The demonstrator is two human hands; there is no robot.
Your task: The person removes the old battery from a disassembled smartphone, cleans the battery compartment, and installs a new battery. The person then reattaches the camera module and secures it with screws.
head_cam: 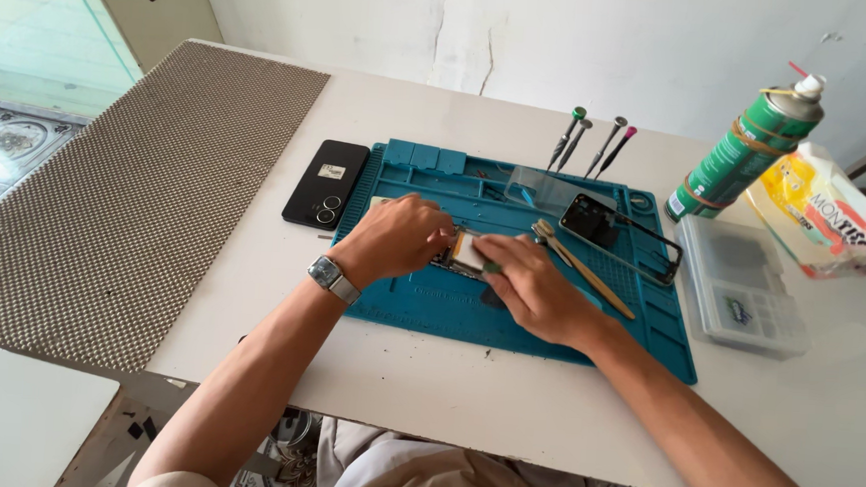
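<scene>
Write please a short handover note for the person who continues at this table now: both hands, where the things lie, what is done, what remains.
Left hand: presses down on the opened phone on the blue work mat.
Right hand: on the phone's right side; whether it pinches a tool cannot be told.
Nearby: black back cover left of the mat; brush and phone frame on the mat; four screwdrivers standing behind; clear parts box and green spray can at right.
Done: phone is open, cover off.
Left: phone not yet closed.

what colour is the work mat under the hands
Teal blue; the work mat shows best in the head view.
</scene>
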